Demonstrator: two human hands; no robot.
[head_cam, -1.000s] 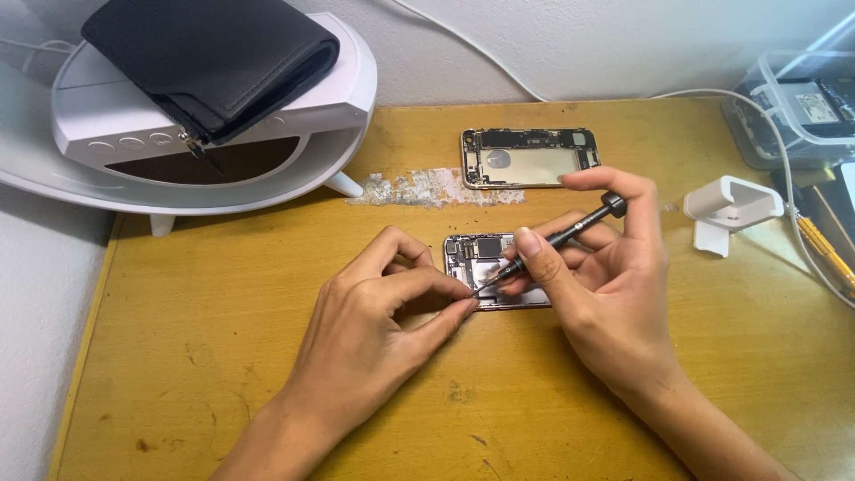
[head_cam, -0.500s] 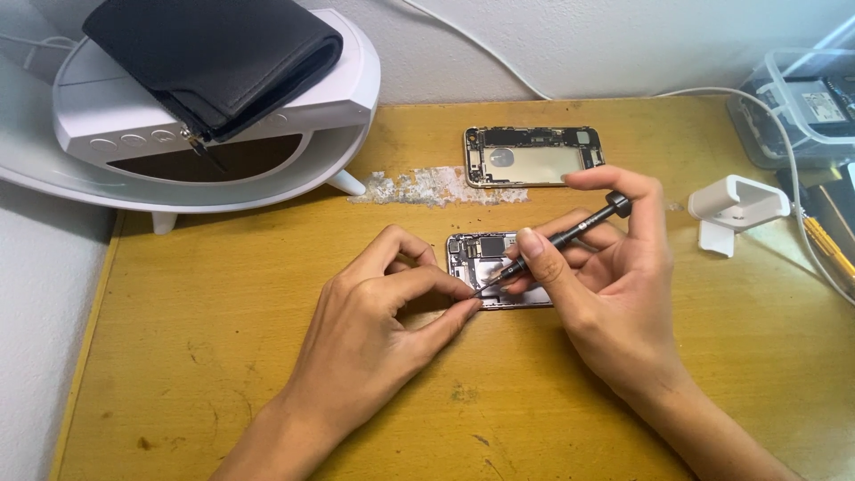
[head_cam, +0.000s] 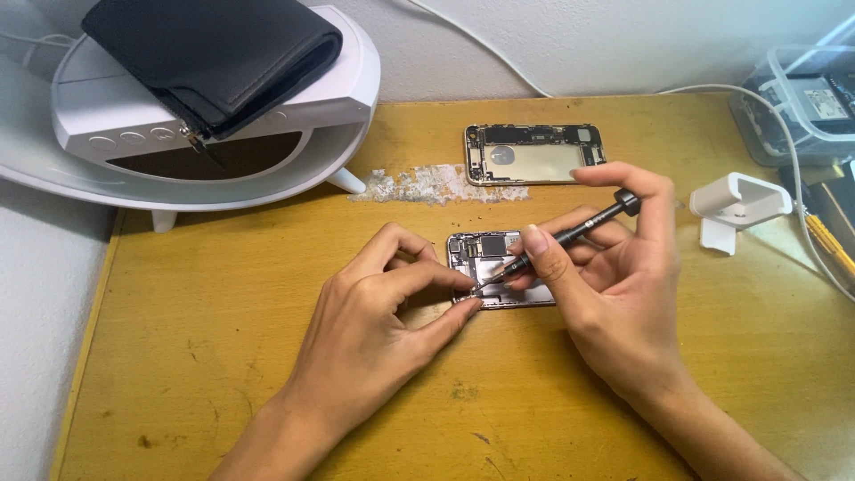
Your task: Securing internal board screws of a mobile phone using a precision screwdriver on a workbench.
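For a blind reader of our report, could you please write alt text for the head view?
On a wooden table, the right hand works a thin screwdriver into an opened phone that the left hand steadies. A second phone shell lies behind.

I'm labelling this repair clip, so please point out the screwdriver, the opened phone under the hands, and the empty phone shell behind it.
screwdriver [head_cam: 570, 233]: head view, middle of its dark shaft.
opened phone [head_cam: 485, 249]: head view, exposed board near its top edge.
empty phone shell [head_cam: 543, 162]: head view, its bare gold inner plate.
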